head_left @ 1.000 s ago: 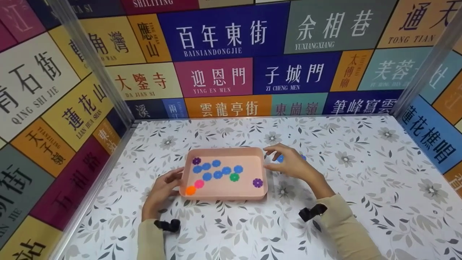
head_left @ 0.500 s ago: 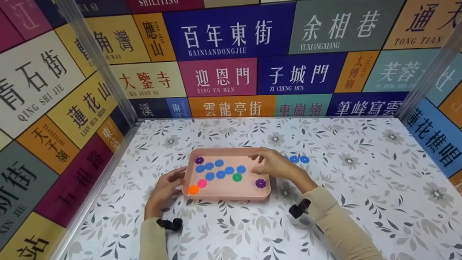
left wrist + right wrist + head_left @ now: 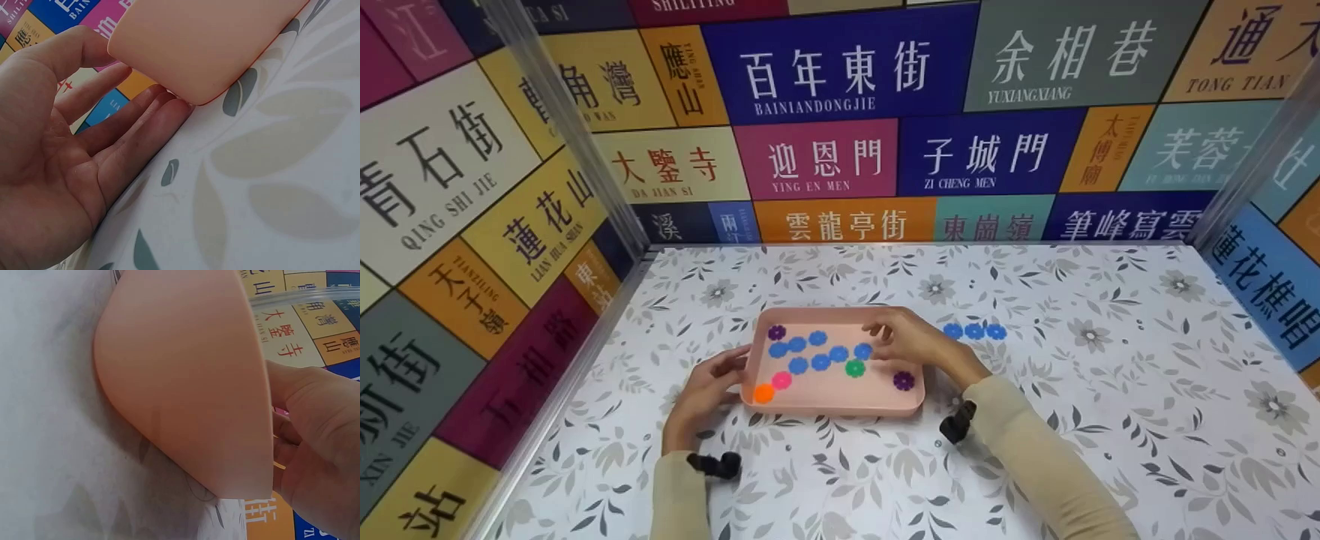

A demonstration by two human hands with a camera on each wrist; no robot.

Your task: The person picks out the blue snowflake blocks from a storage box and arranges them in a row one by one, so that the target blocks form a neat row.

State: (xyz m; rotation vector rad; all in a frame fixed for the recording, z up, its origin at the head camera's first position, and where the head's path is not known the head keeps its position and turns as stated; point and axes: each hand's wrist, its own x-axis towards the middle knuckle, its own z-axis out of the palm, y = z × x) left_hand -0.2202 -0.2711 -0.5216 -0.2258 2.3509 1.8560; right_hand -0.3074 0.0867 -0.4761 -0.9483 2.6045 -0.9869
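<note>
A shallow pink tray (image 3: 832, 409) holds several small flower-shaped discs. Most are blue, such as a blue disc (image 3: 817, 338), with a green disc (image 3: 855, 368), a pink disc (image 3: 781, 380), an orange disc (image 3: 763, 393) and two purple ones among them. My left hand (image 3: 705, 390) rests its extended fingers against the tray's left outer wall, as the left wrist view also shows. Over the tray's right side, my right hand (image 3: 911, 337) reaches in with loosely bent fingers beside the rightmost blue disc (image 3: 863, 351). Its fingertips are hidden behind the tray wall in the right wrist view.
Three blue discs (image 3: 975, 331) lie in a row on the flower-patterned tabletop (image 3: 1035, 450), right of the tray. Colourful sign-printed walls (image 3: 840, 67) enclose the table at the back and both sides.
My right hand has moved left from beside the tray to over its right side, uncovering the row of blue discs on the table. The left hand stays against the tray.
</note>
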